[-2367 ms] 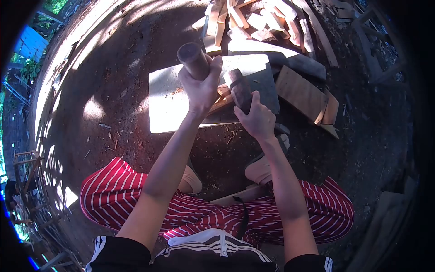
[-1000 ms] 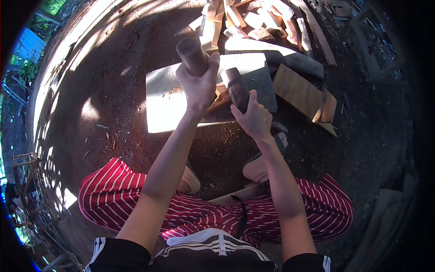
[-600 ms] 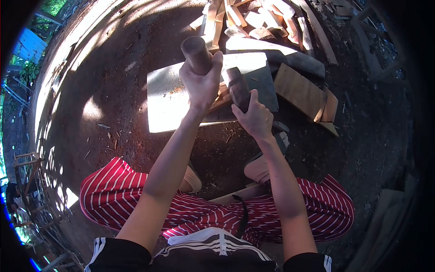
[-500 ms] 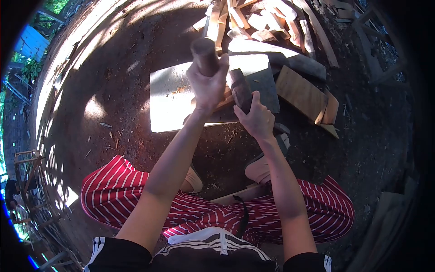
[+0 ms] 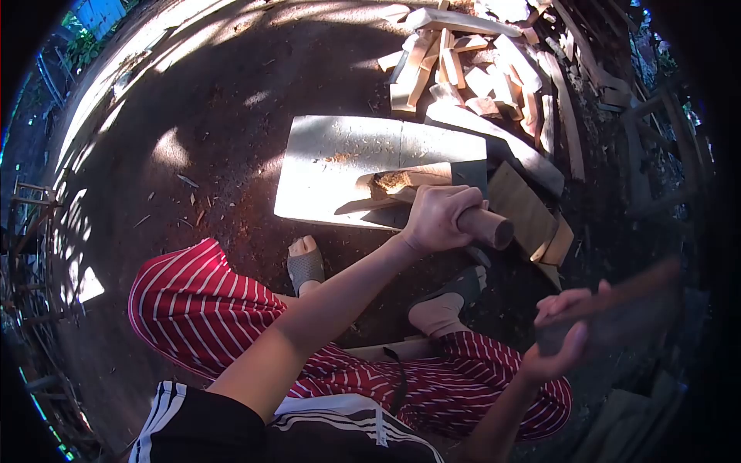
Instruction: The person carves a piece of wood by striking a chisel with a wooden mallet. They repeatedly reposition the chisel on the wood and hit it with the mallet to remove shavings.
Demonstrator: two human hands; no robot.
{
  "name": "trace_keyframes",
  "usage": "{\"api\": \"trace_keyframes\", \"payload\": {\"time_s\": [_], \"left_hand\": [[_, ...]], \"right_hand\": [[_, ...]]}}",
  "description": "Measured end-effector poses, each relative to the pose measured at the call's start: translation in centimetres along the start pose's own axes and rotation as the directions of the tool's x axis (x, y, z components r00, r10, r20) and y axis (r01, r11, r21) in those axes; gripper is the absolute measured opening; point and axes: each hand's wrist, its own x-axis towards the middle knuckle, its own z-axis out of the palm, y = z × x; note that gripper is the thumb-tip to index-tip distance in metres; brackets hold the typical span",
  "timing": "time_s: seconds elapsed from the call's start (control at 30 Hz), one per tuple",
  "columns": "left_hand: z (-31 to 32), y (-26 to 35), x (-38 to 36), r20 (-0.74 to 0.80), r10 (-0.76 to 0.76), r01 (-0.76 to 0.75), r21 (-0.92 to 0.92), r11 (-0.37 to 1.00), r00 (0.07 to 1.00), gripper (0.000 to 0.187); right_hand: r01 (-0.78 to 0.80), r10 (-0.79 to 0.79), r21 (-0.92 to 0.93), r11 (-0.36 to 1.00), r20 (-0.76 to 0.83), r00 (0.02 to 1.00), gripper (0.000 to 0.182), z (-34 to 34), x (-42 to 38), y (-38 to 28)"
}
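My left hand is closed round a thick wooden handle in front of the board's right part. At the lower right my right hand grips a long dark piece of wood, which is blurred by motion. A pale flat board lies on the ground beyond my feet. On it rests a carved wooden piece with a rough hollow, partly hidden by my left hand. Whatever the far end of the handle carries is hidden behind that hand.
A pile of cut wood lies at the upper right. Beside the board are a long pale log and a flat brown plank. My sandalled feet are near the board's front edge. Wood chips dot the dirt ground.
Both hands have moved right and down, away from over the board, and are farther apart. The carved piece now shows more. The camera view has shifted too.
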Motion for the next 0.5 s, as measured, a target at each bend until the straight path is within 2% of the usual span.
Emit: {"api": "trace_keyframes", "payload": {"time_s": [0.07, 0.1, 0.17, 0.2, 0.23, 0.3, 0.33, 0.37, 0.4, 0.43, 0.47, 0.5], "left_hand": [[0.3, 0.5, 0.3, -0.037, 0.049, -0.048, 0.016, 0.999, 0.998, 0.02], [0.3, 0.7, 0.4, -0.065, 0.089, -0.086, 0.039, 0.995, 0.994, 0.023], [0.2, 0.6, 0.7, -0.021, 0.117, -0.116, 0.038, 0.993, 0.993, 0.022], [0.1, 0.2, 1.2, -0.02, 0.146, -0.145, 0.025, 0.989, 0.989, 0.022], [-0.1, 0.4, 0.2, 0.001, 0.14, -0.14, 0.004, 0.99, 0.99, 0.022], [0.0, 0.1, 0.0, 0.018, 0.1, -0.1, 0.013, 0.995, 0.995, 0.022], [0.2, 0.1, 0.0, 0.006, 0.072, -0.072, 0.028, 0.997, 0.997, 0.022], [0.3, 0.2, 0.1, -0.009, 0.047, -0.047, 0.042, 0.998, 0.999, 0.022], [0.3, 0.3, 0.2, 0.0, 0.061, -0.061, 0.048, 0.997, 0.998, 0.021], [0.3, 0.3, -0.1, 0.0, 0.07, -0.07, 0.049, 0.996, 0.998, 0.021], [0.2, 0.0, -0.4, 0.08, 0.062, -0.066, 0.053, 0.996, 0.995, 0.021], [-0.2, -0.2, -0.4, 0.153, 0.037, -0.048, 0.068, 0.997, 0.988, 0.03]], "right_hand": [[0.007, 0.044, -0.311, 0.95, 0.158, 0.986, 0.053, 0.2, -1.3, 0.0], [0.028, 0.085, -0.455, 0.89, 0.225, 0.971, 0.053, 0.5, -2.0, 0.1], [0.098, 0.194, -0.697, 0.71, 0.327, 0.925, 0.054, 1.3, -3.2, 0.5], [0.031, 0.15, -0.639, 0.768, 0.228, 0.962, 0.053, 2.0, -3.3, -0.1], [0.012, 0.183, -0.64, 0.769, 0.238, 0.954, 0.053, 1.1, -3.7, 0.1], [0.047, 0.005, -0.351, 0.935, 0.145, 0.989, 0.052, -0.8, -3.6, 0.8], [0.11, -0.1, -0.244, 0.964, 0.05, 0.994, 0.055, 0.2, -4.0, 1.3], [0.714, -0.326, -0.475, 0.514, 0.662, 0.675, 0.054, -3.5, -2.2, 3.3], [0.354, -0.029, -0.632, 0.689, 0.464, 0.885, 0.052, -0.7, -2.6, 1.9], [-0.078, 0.312, -0.684, 0.726, 0.227, 0.923, 0.05, 2.3, -3.3, 0.7], [-0.07, 0.301, -0.678, 0.731, 0.229, 0.926, 0.05, 2.2, -3.4, 1.3], [0.005, 0.098, -0.554, 0.832, 0.155, 0.983, 0.048, 1.8, -3.5, 2.4]]}}
